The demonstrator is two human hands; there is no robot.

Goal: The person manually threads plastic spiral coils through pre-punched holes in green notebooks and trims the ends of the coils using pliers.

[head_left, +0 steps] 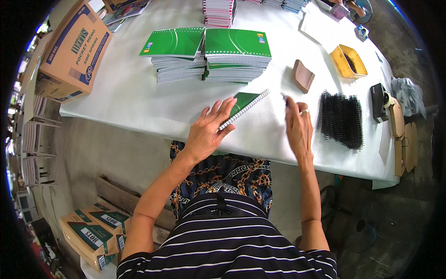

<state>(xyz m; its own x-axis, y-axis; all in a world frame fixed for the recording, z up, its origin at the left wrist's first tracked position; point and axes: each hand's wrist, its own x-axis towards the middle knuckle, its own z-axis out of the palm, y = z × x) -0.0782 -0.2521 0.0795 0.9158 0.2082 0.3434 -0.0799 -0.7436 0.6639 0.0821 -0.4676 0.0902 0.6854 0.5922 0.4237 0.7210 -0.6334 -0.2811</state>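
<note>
My left hand (pixel 204 132) is closed on a small green notebook (pixel 245 100), tilted above the near edge of the white table. Along its lower right edge runs a row of spiral loops, which stick out past the far corner. Just to the right, my right hand (pixel 299 125) has its fingers pinched together, with a ring on one finger. A small dark tip shows at its fingertips, too small to name. Beside that hand lies a bunch of black spiral coils (pixel 340 121). Two stacks of green-covered notebooks (pixel 238 43) stand beyond my left hand.
A brown curved block (pixel 303 76) and a yellow tub (pixel 341 65) of dark bits stand farther back. A black tape dispenser (pixel 379 103) sits at the right edge. Cardboard boxes (pixel 74 53) are at left, with more notebooks (pixel 218 13) behind. Another person's hand (pixel 357 8) shows far right.
</note>
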